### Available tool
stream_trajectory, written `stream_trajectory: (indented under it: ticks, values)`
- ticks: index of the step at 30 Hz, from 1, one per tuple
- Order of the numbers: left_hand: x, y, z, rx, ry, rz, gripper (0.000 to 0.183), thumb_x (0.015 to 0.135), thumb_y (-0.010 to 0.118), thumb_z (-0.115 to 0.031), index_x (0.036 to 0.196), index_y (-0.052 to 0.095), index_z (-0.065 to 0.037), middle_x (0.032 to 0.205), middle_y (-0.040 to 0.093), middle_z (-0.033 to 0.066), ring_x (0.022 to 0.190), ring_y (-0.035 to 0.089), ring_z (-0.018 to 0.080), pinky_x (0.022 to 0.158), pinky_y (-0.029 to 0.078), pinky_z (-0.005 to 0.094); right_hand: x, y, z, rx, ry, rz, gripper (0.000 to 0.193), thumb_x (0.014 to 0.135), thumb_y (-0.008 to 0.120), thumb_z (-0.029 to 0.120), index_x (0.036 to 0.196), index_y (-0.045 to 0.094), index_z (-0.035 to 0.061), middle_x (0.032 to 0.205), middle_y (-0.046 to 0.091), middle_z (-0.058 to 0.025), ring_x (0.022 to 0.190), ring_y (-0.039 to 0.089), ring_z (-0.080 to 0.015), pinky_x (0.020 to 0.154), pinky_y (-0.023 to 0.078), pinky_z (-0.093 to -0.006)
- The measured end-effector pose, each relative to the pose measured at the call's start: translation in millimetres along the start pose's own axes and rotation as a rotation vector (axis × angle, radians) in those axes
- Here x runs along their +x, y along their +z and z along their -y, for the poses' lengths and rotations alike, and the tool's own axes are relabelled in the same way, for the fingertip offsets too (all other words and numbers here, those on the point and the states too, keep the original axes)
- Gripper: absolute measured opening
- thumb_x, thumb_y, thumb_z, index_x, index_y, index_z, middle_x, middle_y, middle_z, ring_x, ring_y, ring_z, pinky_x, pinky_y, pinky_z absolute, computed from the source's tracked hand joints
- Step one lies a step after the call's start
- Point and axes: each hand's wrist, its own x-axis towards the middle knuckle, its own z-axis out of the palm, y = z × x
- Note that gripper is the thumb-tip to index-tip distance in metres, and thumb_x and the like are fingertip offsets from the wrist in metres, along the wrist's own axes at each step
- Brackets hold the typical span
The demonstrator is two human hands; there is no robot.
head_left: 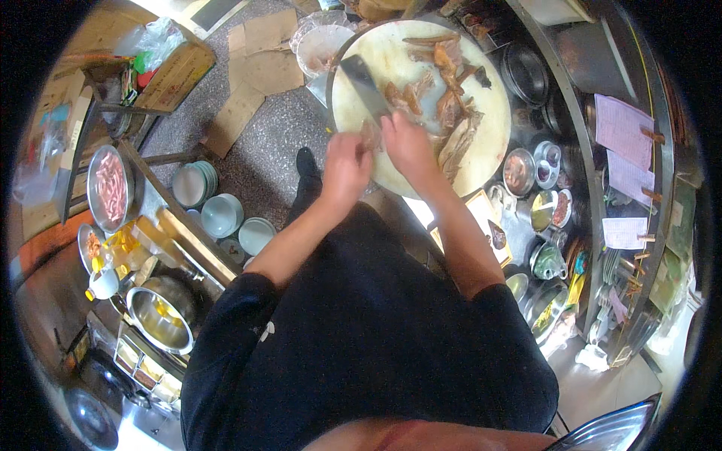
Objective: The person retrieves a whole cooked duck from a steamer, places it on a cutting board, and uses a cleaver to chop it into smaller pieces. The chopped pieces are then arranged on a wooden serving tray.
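Note:
A round, pale chopping board (383, 41) lies ahead of me, with both hands at its near left side. My right hand (408, 143) is closed around a cleaver (361, 79), whose dark, wide blade points to the far left over the board. Beside it, my left hand (348, 169) is closed at the board's edge, pinching a small piece of meat (368, 135) that is blurred by motion. Chunks of cooked, brown-skinned meat (450, 60) are spread over the board's middle and right. A long, pale piece of meat (459, 146) lies right of my right hand.
Flattened cardboard (259, 60) lies on the speckled floor. At left are stacked plates (192, 184), bowls (222, 216), a bowl of sliced raw meat (110, 188) and a steel pot (162, 314). Small seasoning bowls (519, 171) and a shelf with clipped paper slips (623, 131) line the right.

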Motion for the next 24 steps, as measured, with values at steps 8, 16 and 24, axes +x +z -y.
stream_trajectory:
  ticks: [8, 16, 24]
  values:
    - [-10.3, 4.8, 2.5, 0.021, -0.014, -0.006, 0.012, 0.089, 0.075, -0.001, 0.099, 0.067, 0.000, 0.098, 0.067, 0.0209, 0.096, 0.066, 0.0430, 0.084, 0.054, 0.0497, -43.1, -0.2, 2.5, -0.100, -0.042, 0.211, 0.025, 0.114, 0.051, 0.026, 0.108, 0.058, 0.0026, 0.084, 0.072, -0.0291, 0.080, 0.072, -0.0513, 0.072, 0.058, -0.0612]
    - [7.9, 2.9, -0.8, -0.006, 0.010, 0.139, 0.012, 0.090, 0.075, -0.005, 0.101, 0.070, -0.003, 0.101, 0.069, 0.0194, 0.100, 0.067, 0.0413, 0.087, 0.056, 0.0487, -66.0, -62.6, -32.4, 0.041, 0.207, -0.220, 0.036, 0.113, 0.056, 0.038, 0.109, 0.060, 0.0023, 0.084, 0.072, -0.0295, 0.079, 0.073, -0.0507, 0.071, 0.056, -0.0598]
    - [91.1, 7.3, -2.4, 0.278, 0.243, 0.428, 0.009, 0.088, 0.076, -0.011, 0.095, 0.077, -0.006, 0.108, 0.074, 0.0165, 0.104, 0.067, 0.0436, 0.094, 0.054, 0.0513, -102.3, -70.5, -154.6, -0.310, 0.509, -0.480, 0.026, 0.098, 0.063, 0.011, 0.122, 0.060, 0.0022, 0.109, 0.068, -0.0270, 0.095, 0.071, -0.0472, 0.082, 0.060, -0.0551]
